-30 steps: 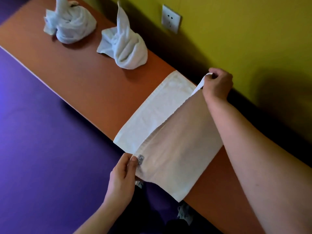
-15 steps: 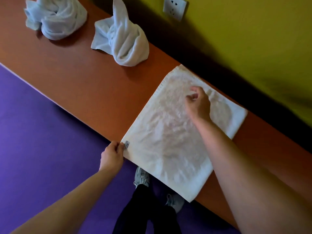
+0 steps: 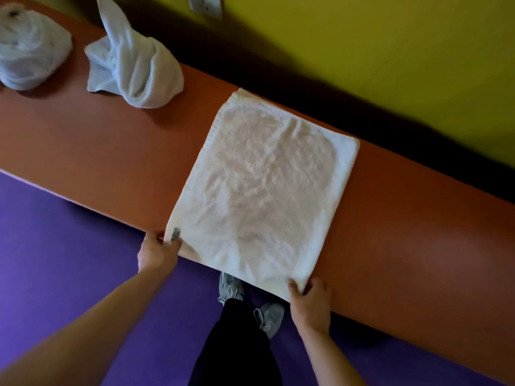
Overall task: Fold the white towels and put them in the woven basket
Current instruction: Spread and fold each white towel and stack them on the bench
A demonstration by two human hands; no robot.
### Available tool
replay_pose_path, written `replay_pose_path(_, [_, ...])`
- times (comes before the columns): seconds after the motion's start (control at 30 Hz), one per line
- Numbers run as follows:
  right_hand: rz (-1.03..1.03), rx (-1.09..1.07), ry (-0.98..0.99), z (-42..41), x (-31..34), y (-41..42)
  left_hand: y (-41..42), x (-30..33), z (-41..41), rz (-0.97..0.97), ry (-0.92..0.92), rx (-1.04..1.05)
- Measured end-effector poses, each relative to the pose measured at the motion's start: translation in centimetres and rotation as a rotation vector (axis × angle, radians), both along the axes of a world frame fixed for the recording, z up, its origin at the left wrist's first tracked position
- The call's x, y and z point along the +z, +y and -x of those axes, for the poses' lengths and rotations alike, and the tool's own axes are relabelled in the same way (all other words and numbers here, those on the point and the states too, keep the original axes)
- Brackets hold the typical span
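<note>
Along the yellow wall [image 3: 390, 51] an orange counter [image 3: 97, 151] is seen above a purple floor [image 3: 55, 260]; a folded white towel [image 3: 264, 185] is laid flat across it, its near edge hanging past the counter's front; two bundled towels [image 3: 133, 71] are set well apart from it at the far left; the towel's near corners are pinched, one by the left hand [image 3: 156, 253], one by the right hand [image 3: 310, 300]; grey shoes [image 3: 231, 285] are visible below.
</note>
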State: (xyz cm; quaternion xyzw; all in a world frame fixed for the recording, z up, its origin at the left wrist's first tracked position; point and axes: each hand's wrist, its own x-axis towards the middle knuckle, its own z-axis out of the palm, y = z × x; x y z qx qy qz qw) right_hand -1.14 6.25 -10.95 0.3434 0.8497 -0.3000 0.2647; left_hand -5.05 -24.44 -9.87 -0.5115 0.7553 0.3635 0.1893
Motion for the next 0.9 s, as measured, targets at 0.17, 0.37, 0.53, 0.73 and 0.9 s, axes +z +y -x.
replay_pose_path(0.17, [0.068,-0.097,0.074,-0.3,0.6,1.2,1.6,0.1,-1.4,0.003,-0.028,-0.107])
replay_pose_path(0.37, [0.081,-0.157,0.061,-2.7,0.3,5.4,4.9,0.8,-5.7,-0.05,-0.043,-0.095])
replay_pose_path(0.53, [0.098,-0.164,0.023,-6.6,0.0,6.9,6.0,1.6,-9.5,-0.069,-0.085,-0.044])
replay_pose_path(0.73, [0.146,-0.297,0.096,-9.1,3.1,5.7,5.2,3.5,-10.9,-0.086,-0.012,0.052])
replay_pose_path(0.9, [0.297,-0.551,0.325,-3.9,7.4,5.7,5.7,6.9,-6.4,-0.211,0.221,0.24])
